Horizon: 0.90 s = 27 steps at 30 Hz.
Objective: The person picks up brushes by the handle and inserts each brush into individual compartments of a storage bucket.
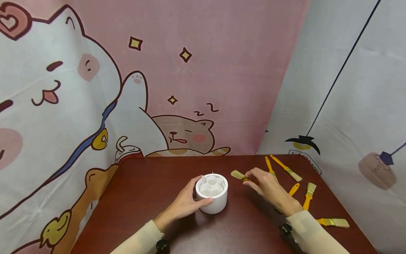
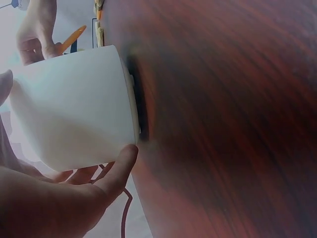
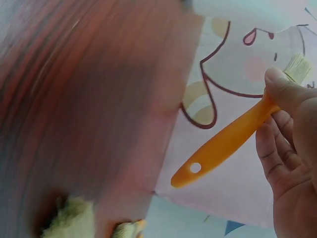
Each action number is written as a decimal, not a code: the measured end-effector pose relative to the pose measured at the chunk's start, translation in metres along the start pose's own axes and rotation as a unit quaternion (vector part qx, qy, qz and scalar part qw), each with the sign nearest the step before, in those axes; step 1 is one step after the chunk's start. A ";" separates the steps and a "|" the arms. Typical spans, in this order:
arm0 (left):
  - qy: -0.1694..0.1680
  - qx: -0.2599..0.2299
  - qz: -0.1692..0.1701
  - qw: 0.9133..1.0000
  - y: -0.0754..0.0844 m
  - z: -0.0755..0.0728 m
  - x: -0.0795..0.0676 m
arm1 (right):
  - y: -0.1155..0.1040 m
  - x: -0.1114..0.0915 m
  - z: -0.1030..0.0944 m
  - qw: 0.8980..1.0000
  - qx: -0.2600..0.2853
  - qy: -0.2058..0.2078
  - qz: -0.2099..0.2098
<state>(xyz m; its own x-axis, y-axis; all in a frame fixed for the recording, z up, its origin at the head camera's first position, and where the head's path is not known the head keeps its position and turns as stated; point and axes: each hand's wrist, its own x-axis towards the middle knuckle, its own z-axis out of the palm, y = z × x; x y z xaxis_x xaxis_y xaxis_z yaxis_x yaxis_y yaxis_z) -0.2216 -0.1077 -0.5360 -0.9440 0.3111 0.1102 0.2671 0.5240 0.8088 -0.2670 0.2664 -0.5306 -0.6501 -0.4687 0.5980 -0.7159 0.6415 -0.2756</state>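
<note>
We see the left hand (image 1: 185,204) gripping a white round container (image 1: 219,204) from its left side, the thumb across the front wall and the other fingers spread along the side. In the left wrist view, 1 fingertip presses close to the container's base; we cannot tell whether that base rests fully on the table (image 1: 142,187). Thin dividers run inside the container around 1 central ring.

We see the right hand (image 1: 266,187) pinching a brush (image 3: 223,144) between thumb and fingers, near where the orange handle meets the pale bristles. The brush is clear of the table, just to the right of the container and apart from it, its bristles directed left toward the rim. The container thus lies between the 2 hands, touched only by the left.

To the right, around the right forearm, we count 5 more brushes (image 1: 337,222) on the dark red-brown table, all with yellow handles; the forearm partly hides 1 of them. Both arms wear cream sleeves (image 1: 139,240). Behind the table hangs a pink and white backdrop (image 1: 234,63) with cartoon cats.
</note>
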 end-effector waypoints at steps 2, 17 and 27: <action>-0.002 -0.001 -0.002 1.000 0.000 0.000 0.000 | -0.004 0.002 -0.002 1.000 0.003 0.012 -0.003; -0.011 -0.008 -0.019 1.000 0.002 0.001 0.002 | -0.046 0.021 -0.015 0.995 0.028 0.096 -0.029; -0.013 -0.014 -0.023 1.000 0.002 -0.001 0.001 | -0.074 0.034 -0.020 0.991 0.068 0.106 -0.038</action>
<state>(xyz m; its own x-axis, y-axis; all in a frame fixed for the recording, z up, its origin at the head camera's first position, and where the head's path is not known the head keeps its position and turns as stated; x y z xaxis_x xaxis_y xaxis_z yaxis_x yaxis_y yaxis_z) -0.2221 -0.1070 -0.5333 -0.9494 0.3087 0.0580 0.2182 0.5154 0.8287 -0.2312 0.2150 -0.4746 -0.5356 -0.3639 0.7621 -0.7977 0.5143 -0.3150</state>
